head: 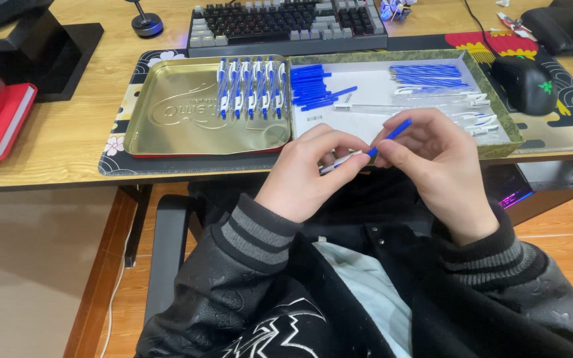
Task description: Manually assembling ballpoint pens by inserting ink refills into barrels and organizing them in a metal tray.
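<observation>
Where the tabletop's front edge meets the person's lap, a slim pen barrel (339, 161), pale with a blue end, meets a bright blue refill (390, 134). Left hand (310, 174) pinches the barrel, fingers curled, wrist bent inward; right hand (432, 159) grips the refill, angled up-right.

One head-worn camera looks steeply down, close over the lap and desk (74, 139) edge
</observation>
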